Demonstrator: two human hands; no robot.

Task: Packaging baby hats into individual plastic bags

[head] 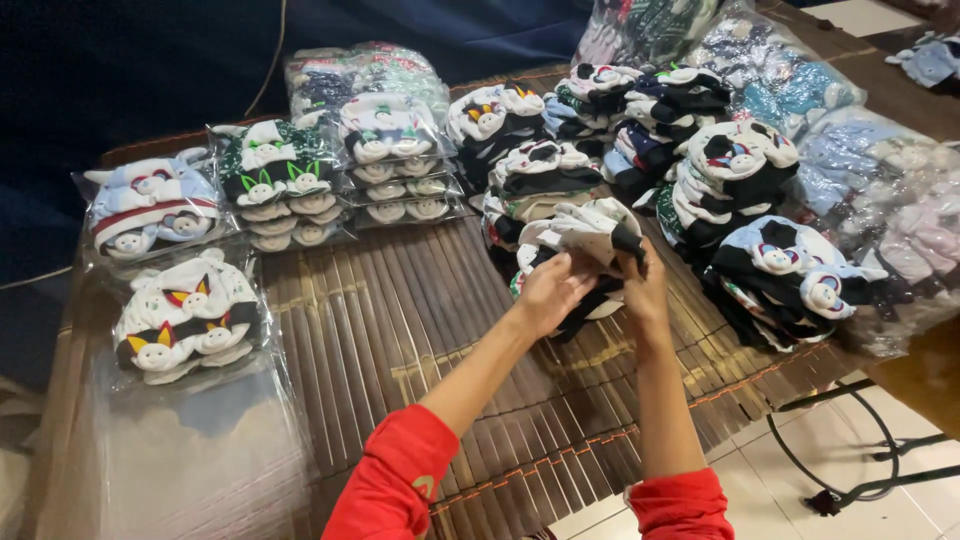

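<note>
Red sleeves cover both my forearms at the bottom of the view. My left hand and right hand meet at the middle of the dark slatted bamboo mat, both closed on a white-and-black soft animal-face cap, which sits atop a short stack of similar caps.

Containers: clear plastic bags hold stacked caps. One bag with orange-eared caps lies at the mat's left edge; another with a blue-and-red cap lies behind it. Bags with green-eared caps sit further back. Large bags at the far right appear to hold pale blue and pink knitwear, though the plastic blurs it.

Open room: bare mat lies between my arms and the left bags. The mat's near edge overhangs white floor tiles.
</note>
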